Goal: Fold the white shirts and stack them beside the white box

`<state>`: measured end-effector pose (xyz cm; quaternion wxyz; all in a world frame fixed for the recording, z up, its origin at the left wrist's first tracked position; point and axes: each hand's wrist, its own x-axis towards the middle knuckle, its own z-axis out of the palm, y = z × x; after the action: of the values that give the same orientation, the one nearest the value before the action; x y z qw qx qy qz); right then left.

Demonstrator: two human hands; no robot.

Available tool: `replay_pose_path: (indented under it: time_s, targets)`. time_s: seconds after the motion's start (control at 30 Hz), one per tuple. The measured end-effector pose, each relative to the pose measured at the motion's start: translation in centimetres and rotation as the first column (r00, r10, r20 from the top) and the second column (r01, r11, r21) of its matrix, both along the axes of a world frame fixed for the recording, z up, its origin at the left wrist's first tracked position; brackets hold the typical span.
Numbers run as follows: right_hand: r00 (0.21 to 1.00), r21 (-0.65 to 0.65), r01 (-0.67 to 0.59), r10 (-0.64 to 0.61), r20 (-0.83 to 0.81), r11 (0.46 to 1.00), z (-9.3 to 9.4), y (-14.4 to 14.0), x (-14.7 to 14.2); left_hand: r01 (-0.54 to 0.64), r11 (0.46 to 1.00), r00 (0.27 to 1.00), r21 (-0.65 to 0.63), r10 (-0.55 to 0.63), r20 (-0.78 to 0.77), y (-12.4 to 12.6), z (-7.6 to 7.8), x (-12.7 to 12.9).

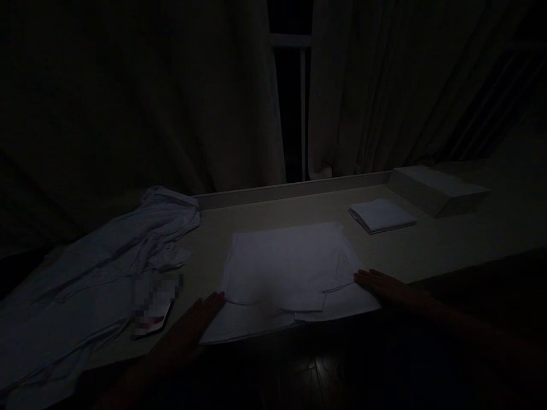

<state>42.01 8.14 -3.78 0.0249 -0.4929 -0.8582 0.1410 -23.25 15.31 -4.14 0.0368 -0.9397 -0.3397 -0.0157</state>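
Note:
The room is very dim. A white cloth [286, 267], partly folded into a rough square, lies flat on the table [448, 245] in front of me. My left hand [199, 319] rests flat at the cloth's near left corner, fingers stretched out. My right hand [382, 285] lies flat against the cloth's right edge, fingertips touching it. Neither hand holds anything.
A heap of crumpled white garments [94, 273] covers the table's left part, with a small card or tag [151, 310] on it. A small folded white cloth [381, 215] and a flat box [436, 188] sit at the back right. Curtains [179, 97] hang behind.

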Motion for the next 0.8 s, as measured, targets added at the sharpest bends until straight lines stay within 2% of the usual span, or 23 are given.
replay_pose_path:
  time_s: [0.2,0.33,0.5,0.57,0.67,0.8]
  targets:
    - [1.0,-0.006,0.014,-0.014,0.017,1.0,0.1,0.5,0.1,0.083,0.994,0.996,-0.075,-0.085,-0.023,1.7,0.8,-0.5]
    - [0.999,0.012,0.032,-0.032,0.018,0.999,0.1,0.8,0.2,0.141,0.983,0.989,-0.114,-0.146,-0.029,3.3,0.2,-0.9]
    - [0.999,0.002,0.016,-0.016,0.035,1.0,0.9,0.8,-0.5,0.004,1.0,1.0,0.028,-0.005,0.008,5.7,-1.3,-0.5]
    - [0.999,-0.009,0.03,-0.03,0.03,0.999,1.0,0.9,-0.7,0.002,0.999,1.0,0.044,-0.002,0.016,6.3,-1.6,0.1]
    - [0.999,-0.002,0.049,-0.049,0.014,0.999,0.0,1.3,-0.4,0.061,0.998,0.998,0.013,-0.061,0.028,6.5,-2.0,0.7]
    - [0.997,0.1,-0.059,0.064,-0.05,0.993,-2.1,1.8,1.2,0.083,0.996,0.994,-0.027,-0.081,0.067,6.5,-3.2,-0.2]
